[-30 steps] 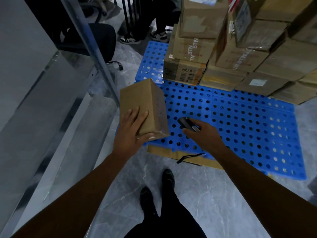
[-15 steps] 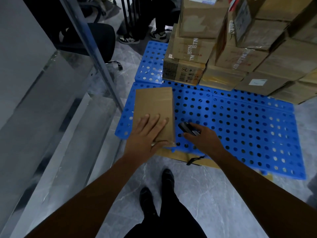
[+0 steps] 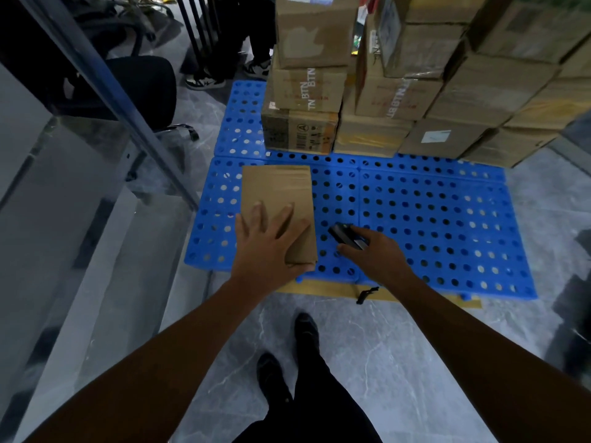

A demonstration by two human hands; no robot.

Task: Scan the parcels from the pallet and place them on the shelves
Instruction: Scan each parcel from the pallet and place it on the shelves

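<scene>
My left hand (image 3: 268, 247) grips a small brown cardboard parcel (image 3: 278, 193) by its near end, its broad plain face turned up, over the front left part of the blue perforated pallet (image 3: 431, 225). Just to the right, my right hand (image 3: 374, 257) holds a black handheld scanner (image 3: 343, 235), its nose pointing towards the parcel's right edge. A black wrist strap (image 3: 366, 294) dangles under that hand. No label shows on the parcel's upper face.
Several taped cardboard boxes (image 3: 399, 91) are stacked at the pallet's back. Metal shelving (image 3: 73, 193) with a slanted grey post runs along the left. A black office chair (image 3: 140, 87) and another person's sneakers (image 3: 204, 81) lie beyond. My own feet (image 3: 287, 362) stand on grey marble floor.
The parcel has swung rightward from near the shelf post and rolled so its broad face points up. My right hand with the scanner stayed nearly in place beside it.
</scene>
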